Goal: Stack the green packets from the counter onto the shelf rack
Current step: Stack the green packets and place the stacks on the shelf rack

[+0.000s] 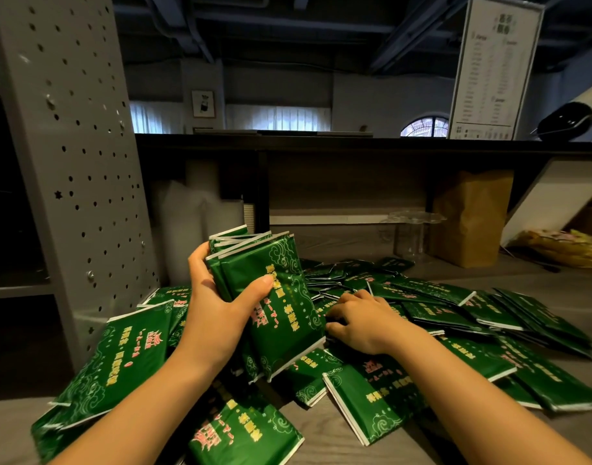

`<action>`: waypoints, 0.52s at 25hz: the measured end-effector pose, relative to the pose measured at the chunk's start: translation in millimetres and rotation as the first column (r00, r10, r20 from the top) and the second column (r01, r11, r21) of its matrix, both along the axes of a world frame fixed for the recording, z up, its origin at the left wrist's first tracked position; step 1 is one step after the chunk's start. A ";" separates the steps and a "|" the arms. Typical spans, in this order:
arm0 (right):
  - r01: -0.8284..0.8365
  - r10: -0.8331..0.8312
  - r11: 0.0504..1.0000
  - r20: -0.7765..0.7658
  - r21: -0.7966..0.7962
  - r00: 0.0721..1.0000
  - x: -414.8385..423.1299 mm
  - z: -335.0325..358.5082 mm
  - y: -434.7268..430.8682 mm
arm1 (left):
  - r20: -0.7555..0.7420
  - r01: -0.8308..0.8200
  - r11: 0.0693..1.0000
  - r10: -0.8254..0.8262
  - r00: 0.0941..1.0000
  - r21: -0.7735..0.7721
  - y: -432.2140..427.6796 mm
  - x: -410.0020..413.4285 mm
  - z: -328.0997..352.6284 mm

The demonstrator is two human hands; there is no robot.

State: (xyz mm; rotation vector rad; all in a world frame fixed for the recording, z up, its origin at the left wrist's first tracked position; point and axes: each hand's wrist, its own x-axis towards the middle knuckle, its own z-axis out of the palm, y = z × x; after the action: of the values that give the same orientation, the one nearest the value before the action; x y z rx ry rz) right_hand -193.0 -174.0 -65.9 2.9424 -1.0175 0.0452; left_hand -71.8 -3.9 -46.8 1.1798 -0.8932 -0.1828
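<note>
Green packets being gathered at the counter.
A pile [405,380] of green packets sprawls over the grey counter [355,441], nearest the person. Over the pile's left part the left hand [217,313] clamps a bundle [274,297] of packets, tilted on end, thumb across the front, fingers behind. The right hand [365,322] lies mid-pile, fingers bent down among packets; whether it pinches one I cannot tell. Left of the pile stands the perforated grey rack [76,162]. Beyond the pile sits a brown bag [472,219]; farther, a white sign [492,68].
</note>
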 end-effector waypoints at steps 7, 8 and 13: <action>0.026 -0.045 0.983 0.098 0.180 0.994 -7.4 0.3 -3.5 | 0.003 0.026 0.999 -0.026 1.000 0.025 -1.6 1.9 -1.6; 0.030 -0.047 0.978 0.079 0.204 0.996 -7.8 -0.9 -3.9 | 0.005 0.029 0.999 -0.029 1.000 0.029 -1.8 1.9 -1.7; 0.068 -0.063 0.997 -0.097 0.043 0.993 -11.3 8.4 3.2 | 0.009 0.042 0.998 -0.042 0.999 0.044 -2.5 2.2 -3.2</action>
State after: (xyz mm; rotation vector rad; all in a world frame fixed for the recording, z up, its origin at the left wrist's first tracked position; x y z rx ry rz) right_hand -204.3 -170.8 -57.6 2.9169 -1.1148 -0.1217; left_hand -69.6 -6.4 -50.0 1.2041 -0.9277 -0.2316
